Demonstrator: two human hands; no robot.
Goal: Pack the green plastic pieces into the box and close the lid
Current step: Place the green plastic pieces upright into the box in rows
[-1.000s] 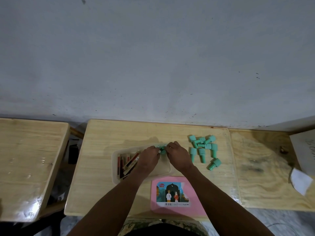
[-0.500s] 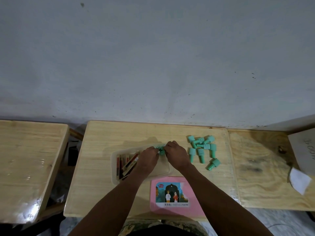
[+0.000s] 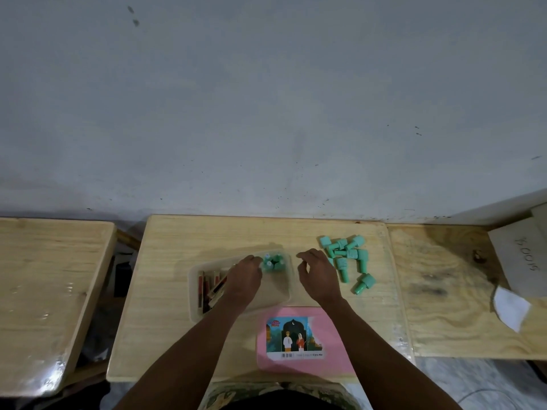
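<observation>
A clear plastic box lies on the middle wooden table. Several green plastic pieces stand upright in its far right corner. My left hand rests over the box, its fingertips touching those pieces. My right hand hovers just right of the box, fingers apart and empty. A loose pile of several more green pieces lies on the table to the right of that hand. The pink lid with a picture label lies flat near the table's front edge.
Red and brown sticks fill the box's left side. A second wooden table stands to the left across a gap. On the right board lie a grey card and a white paper scrap.
My hands were together at the box's far corner holding green pieces. Those pieces now stand in the box, and my right hand has pulled away to the right with open fingers.
</observation>
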